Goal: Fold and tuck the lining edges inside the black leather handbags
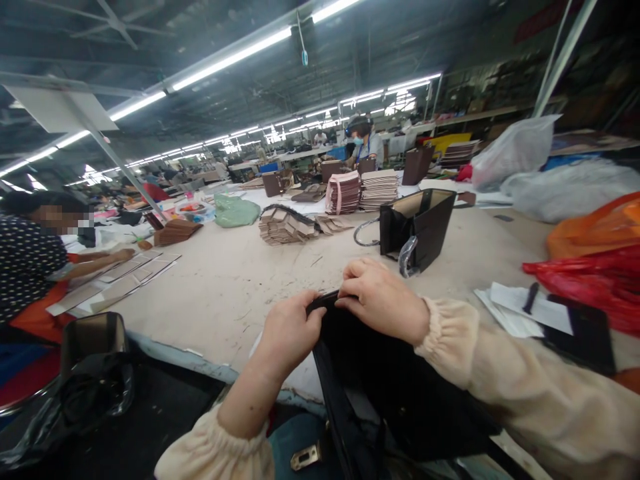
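Note:
A black handbag (400, 387) tilts toward me at the table's near edge, its dark inside showing. My left hand (293, 330) pinches the far corner of its top rim between thumb and fingers. Just to the right, my right hand (377, 297) grips the same rim with curled fingertips. A metal clasp plate (306, 457) shows below my left forearm; what it is fixed to I cannot make out. Beyond my right hand a finished-looking dark handbag (420, 227) stands upright, its handles wrapped in clear plastic.
Stacked brown panels (345, 193) and a bundle of beige pieces (285, 225) lie farther back on the table (215, 273). Red plastic bags (595, 280) and a black panel (583, 333) are at right. At left, a co-worker (30, 260) bends over flat pieces; another handbag (95, 340) stands nearby.

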`<state>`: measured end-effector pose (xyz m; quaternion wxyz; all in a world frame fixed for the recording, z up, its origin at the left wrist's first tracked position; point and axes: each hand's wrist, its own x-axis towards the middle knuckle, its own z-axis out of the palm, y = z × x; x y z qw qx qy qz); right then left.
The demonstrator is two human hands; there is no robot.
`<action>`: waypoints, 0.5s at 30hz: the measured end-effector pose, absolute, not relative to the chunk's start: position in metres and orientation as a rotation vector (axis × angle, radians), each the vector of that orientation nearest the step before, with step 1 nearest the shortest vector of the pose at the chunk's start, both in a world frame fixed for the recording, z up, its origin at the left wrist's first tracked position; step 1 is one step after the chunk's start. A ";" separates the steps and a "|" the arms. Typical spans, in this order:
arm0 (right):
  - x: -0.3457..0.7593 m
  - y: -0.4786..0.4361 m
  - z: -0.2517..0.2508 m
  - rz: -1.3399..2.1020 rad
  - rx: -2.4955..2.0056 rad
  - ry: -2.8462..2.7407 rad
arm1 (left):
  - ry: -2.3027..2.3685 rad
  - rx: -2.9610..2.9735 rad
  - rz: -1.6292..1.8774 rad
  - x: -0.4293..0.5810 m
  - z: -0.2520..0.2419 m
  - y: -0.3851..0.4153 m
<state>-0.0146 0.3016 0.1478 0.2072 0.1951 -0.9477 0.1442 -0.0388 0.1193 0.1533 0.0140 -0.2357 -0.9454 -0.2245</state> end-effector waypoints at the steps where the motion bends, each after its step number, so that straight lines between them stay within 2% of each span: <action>1: -0.014 0.301 0.148 0.384 0.535 -2.636 | -2.952 -0.732 -0.698 -0.039 0.154 0.120; 15: -0.010 0.294 0.153 0.142 0.513 -2.577 | -2.984 -0.794 -0.550 -0.045 0.155 0.122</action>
